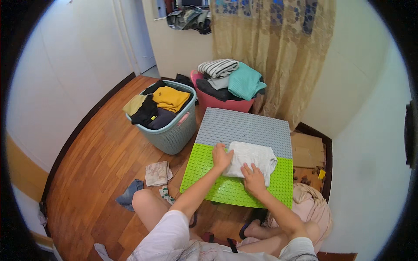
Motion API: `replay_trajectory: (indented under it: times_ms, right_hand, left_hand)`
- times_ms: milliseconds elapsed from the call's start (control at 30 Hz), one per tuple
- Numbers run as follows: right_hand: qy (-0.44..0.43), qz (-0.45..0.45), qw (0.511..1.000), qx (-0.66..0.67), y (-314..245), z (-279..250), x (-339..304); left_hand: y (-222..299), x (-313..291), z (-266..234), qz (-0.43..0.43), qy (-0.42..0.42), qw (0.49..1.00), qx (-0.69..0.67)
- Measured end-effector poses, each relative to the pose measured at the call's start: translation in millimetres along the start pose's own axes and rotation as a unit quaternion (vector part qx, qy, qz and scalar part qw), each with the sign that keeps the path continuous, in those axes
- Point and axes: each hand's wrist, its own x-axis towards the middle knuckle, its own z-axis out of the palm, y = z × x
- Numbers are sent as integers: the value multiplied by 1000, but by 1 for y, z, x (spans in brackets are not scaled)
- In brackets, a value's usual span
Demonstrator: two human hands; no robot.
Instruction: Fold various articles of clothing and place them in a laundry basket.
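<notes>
A folded white garment (252,157), perhaps a shirt, lies on a studded table top, across the line between its grey part (244,124) and its bright green part (204,167). My left hand (221,157) is at the garment's left edge, fingers stretched forward and thumb apart, touching the cloth. Flat on the near part of the garment rests my right hand (254,178), its fingers spread. The right side of the bundle shows loose, layered folds. Neither hand grips anything that I can see.
Left of the table stands a light blue laundry basket (174,139) heaped with clothes. A pink basket (226,105) of clothes is behind the table. Small cloths (157,174) lie on the wooden floor; beige fabric (309,202) is bunched at the right, near flat cardboard (307,150).
</notes>
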Motion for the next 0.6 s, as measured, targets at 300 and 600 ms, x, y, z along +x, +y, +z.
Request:
replay_trajectory:
  times_ms: [300, 600]
  right_hand:
    - [-107, 232, 914, 314, -60, -75, 67]
    - [110, 186, 906, 364, -83, -37, 51]
  left_hand:
    - [66, -115, -97, -271, -47, 772, -573]
    - [26, -98, -147, -375, -38, 705, -601]
